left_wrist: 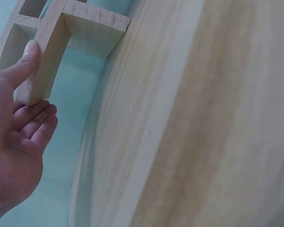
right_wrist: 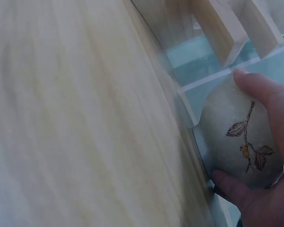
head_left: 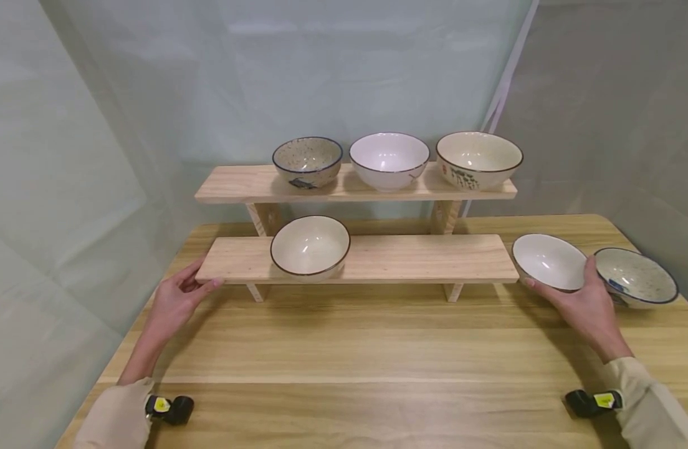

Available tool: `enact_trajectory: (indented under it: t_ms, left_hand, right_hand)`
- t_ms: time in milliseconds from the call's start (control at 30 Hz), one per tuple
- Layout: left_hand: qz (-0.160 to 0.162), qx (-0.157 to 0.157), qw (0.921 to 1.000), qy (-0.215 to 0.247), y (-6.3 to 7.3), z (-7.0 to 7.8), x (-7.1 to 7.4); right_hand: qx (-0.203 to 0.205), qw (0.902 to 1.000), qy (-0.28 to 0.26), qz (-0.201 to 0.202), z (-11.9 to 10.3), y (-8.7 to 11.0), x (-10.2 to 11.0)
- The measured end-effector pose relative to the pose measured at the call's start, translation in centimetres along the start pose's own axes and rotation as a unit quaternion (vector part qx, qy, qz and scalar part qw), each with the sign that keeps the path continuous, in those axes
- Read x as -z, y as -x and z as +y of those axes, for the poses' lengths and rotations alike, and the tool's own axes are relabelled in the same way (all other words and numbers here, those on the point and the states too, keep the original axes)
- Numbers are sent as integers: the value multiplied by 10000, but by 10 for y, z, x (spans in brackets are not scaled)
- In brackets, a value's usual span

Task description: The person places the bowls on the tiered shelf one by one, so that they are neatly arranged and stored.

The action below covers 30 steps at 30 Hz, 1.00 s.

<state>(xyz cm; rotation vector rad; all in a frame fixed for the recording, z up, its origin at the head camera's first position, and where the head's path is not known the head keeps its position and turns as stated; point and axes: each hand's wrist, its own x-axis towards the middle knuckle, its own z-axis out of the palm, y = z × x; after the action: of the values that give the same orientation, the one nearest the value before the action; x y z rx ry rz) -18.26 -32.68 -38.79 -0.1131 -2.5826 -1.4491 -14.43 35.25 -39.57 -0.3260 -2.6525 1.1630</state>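
A two-tier wooden shelf stands on the table. My left hand holds the left end of its lower board, thumb on one face and fingers curled at the end. Off the shelf's right end, my right hand grips a white bowl, thumb and fingers spread round its side. In the right wrist view, this bowl's outer wall carries a branch with leaves. Close by on the right sits a speckled blue-rimmed bowl. A cream, brown-rimmed bowl rests on the lower board.
On the upper board stand a speckled bowl, a white bowl and a cream bowl with dark markings. The wood-grain table extends in front of the shelf. Pale sheeting hangs behind.
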Motion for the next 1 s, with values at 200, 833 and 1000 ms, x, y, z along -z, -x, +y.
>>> enact_trajectory:
  t_ms: [200,833,1000]
  left_hand:
    - [8,-28,10000,41,-1,1,-1]
    - [18,-10,10000,40,0,2,-1]
    - [31,-3,10000,11,1,3,-1]
  right_hand:
    - [-45,9999,-86,62,0,1,0]
    - [-298,9988,-178,350,0,11,-3]
    - [-312,9983,-231,442,-1,12,-3]
